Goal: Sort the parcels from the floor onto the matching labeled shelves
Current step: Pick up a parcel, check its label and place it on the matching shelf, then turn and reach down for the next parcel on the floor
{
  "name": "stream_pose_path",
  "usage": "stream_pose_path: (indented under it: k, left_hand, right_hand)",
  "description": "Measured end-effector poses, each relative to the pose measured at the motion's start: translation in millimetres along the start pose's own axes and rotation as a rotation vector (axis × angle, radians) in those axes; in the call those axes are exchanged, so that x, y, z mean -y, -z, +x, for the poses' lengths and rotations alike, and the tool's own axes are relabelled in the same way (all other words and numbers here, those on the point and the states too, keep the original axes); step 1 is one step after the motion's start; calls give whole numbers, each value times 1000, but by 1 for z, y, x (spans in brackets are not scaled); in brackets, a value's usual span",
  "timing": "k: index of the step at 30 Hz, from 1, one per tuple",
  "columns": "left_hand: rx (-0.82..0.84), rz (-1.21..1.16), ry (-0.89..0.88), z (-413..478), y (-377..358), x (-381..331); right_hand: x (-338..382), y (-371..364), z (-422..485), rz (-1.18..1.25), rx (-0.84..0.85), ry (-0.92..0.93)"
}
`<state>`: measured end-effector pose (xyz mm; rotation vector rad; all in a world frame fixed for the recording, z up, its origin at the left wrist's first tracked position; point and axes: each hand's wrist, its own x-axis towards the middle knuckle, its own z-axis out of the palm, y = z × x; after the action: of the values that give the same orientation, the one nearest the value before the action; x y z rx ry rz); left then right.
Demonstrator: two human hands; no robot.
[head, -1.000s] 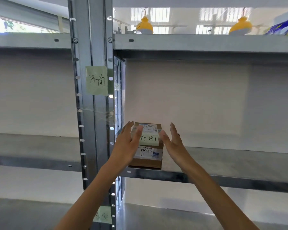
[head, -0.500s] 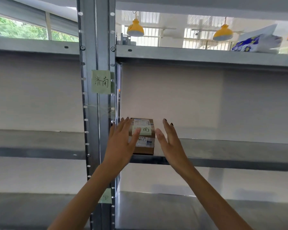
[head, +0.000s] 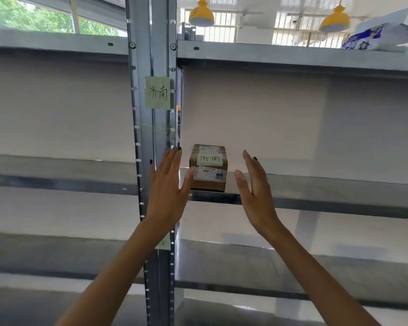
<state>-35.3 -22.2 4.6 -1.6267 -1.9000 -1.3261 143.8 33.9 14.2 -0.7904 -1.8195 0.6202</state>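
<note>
A small brown cardboard parcel (head: 209, 168) with a green note and a white shipping label sits on the middle metal shelf (head: 316, 196), close to its left end. A green paper label (head: 157, 92) with matching handwriting is stuck to the grey upright post (head: 151, 137) above it. My left hand (head: 169, 191) is raised in front of the post, left of the parcel, fingers straight and spread. My right hand (head: 253, 189) is held up to the parcel's right, also with straight fingers. Neither hand touches the parcel.
A blue and white package (head: 377, 36) lies on the top shelf at the far right. A second green label (head: 163, 243) is partly hidden behind my left wrist on the post. Yellow lamps (head: 201, 15) hang beyond the shelving. Lower shelves run below my arms.
Both hands have drawn back from the parcel and spread apart. The parcel stays on the shelf. The camera has pulled back and tilted up a little.
</note>
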Motion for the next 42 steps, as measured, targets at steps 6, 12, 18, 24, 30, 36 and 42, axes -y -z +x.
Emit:
stream_pose_path:
  k: [6, 12, 18, 24, 30, 36, 42]
  left_hand:
    - [-23, 102, 35, -33, 9, -13]
    - [35, 155, 70, -66, 2, -28]
    - [127, 218, 5, -90, -24, -52]
    - [151, 131, -72, -94, -54, -85]
    - [296, -231, -129, -83, -100, -132]
    - [448, -509, -192, -67, -165, -185]
    - [633, -762, -226, -65, -229, -242]
  right_hand:
    - [-15, 19, -27, -5, 25, 7]
    - [-29, 42, -52, -11, 25, 21]
    - [-42, 59, -71, -83, 41, 20]
    - [-61, 92, -82, -205, 13, 80]
    - [-86, 143, -89, -225, -86, -39]
    - [-108, 211, -101, -342, -262, -187]
    - [-124, 277, -131, -421, -434, -335]
